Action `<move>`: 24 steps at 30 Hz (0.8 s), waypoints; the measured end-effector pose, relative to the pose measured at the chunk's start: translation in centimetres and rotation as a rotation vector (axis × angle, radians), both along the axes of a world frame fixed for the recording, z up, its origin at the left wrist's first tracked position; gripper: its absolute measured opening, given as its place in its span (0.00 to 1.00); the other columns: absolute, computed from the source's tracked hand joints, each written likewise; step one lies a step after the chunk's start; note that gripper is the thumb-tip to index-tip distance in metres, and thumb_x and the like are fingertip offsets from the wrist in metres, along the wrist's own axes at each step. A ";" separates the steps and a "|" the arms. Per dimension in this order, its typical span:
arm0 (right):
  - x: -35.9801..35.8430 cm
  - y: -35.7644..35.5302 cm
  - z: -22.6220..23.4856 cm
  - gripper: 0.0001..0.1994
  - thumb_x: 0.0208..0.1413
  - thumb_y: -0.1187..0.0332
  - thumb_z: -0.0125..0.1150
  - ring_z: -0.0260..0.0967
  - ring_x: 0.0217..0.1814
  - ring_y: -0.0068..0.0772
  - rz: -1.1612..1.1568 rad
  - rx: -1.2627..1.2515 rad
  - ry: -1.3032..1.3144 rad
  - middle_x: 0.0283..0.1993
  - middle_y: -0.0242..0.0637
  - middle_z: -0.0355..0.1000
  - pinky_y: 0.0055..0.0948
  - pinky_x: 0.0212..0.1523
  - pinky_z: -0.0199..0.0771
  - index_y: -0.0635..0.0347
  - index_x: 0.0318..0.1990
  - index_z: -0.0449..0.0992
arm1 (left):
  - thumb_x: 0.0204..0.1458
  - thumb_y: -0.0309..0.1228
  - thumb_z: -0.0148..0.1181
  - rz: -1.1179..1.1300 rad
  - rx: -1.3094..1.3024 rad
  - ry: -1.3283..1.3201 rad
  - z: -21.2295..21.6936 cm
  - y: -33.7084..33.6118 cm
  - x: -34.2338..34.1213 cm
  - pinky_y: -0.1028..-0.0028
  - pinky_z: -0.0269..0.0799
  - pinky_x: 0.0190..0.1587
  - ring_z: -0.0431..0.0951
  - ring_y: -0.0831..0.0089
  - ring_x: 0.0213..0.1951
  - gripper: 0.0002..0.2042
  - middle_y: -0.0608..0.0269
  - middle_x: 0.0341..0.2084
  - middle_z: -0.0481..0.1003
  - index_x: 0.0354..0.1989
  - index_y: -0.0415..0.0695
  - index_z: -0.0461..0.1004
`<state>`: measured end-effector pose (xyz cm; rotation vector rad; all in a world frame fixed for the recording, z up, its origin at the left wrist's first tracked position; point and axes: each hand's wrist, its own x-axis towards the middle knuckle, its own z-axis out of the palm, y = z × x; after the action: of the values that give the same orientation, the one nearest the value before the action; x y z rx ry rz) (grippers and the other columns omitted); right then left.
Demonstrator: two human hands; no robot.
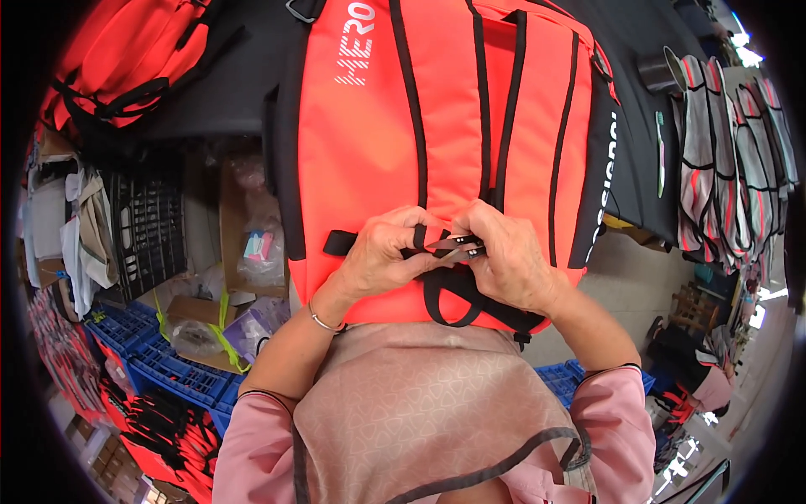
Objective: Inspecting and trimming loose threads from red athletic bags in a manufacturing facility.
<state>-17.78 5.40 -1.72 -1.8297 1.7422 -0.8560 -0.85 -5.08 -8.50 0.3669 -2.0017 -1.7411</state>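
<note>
A bright coral-red backpack point(357, 160) with black edging lies in front of me, its shoulder straps point(449, 109) facing up. Near its close end, my left hand point(378, 254) is closed in a pinch on a strap end point(431, 234) of black webbing and red fabric. My right hand point(514, 262) is closed round a pair of thread snips point(454, 252), whose blades point left and reach the left fingertips. A black webbing loop point(453, 307) hangs just below the hands. Fingers hide part of the strap end and the snips' handle.
Another red backpack point(143, 50) lies at the far left of the dark table point(243, 88). Grey straps point(714, 151) hang at the right, beside a toothbrush point(661, 151). Blue crates point(180, 365) and a cardboard box point(239, 218) stand at the left. A person point(701, 365) is at the far right.
</note>
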 end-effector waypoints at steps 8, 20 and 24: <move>-0.6 1.2 -0.1 0.14 0.48 0.84 0.62 0.74 0.33 0.46 -0.093 0.099 -0.165 0.33 0.43 0.70 0.37 0.31 0.72 0.62 0.39 0.65 | 0.41 0.22 0.71 0.004 0.007 -0.048 -0.3 0.0 -0.3 0.73 0.74 0.36 0.78 0.71 0.34 0.11 0.67 0.30 0.78 0.35 0.47 0.84; -2.4 2.6 1.0 0.14 0.49 0.70 0.73 0.72 0.31 0.27 -0.320 0.182 -0.319 0.30 0.35 0.73 0.27 0.35 0.74 0.67 0.38 0.73 | 0.40 0.20 0.69 0.012 0.011 0.011 -0.7 0.5 -0.7 0.73 0.76 0.38 0.78 0.71 0.35 0.15 0.66 0.32 0.80 0.39 0.50 0.85; -1.3 3.2 2.3 0.18 0.51 0.68 0.71 0.77 0.38 0.31 -0.348 0.196 -0.312 0.38 0.41 0.77 0.27 0.41 0.76 0.66 0.48 0.76 | 0.40 0.19 0.69 0.019 -0.021 0.006 -0.7 0.7 -0.4 0.72 0.75 0.39 0.78 0.71 0.36 0.15 0.66 0.31 0.79 0.39 0.49 0.85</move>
<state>-19.08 8.64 0.55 -1.2133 1.8864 -1.0009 -1.26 -4.41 -9.18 0.3724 -2.0043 -1.7062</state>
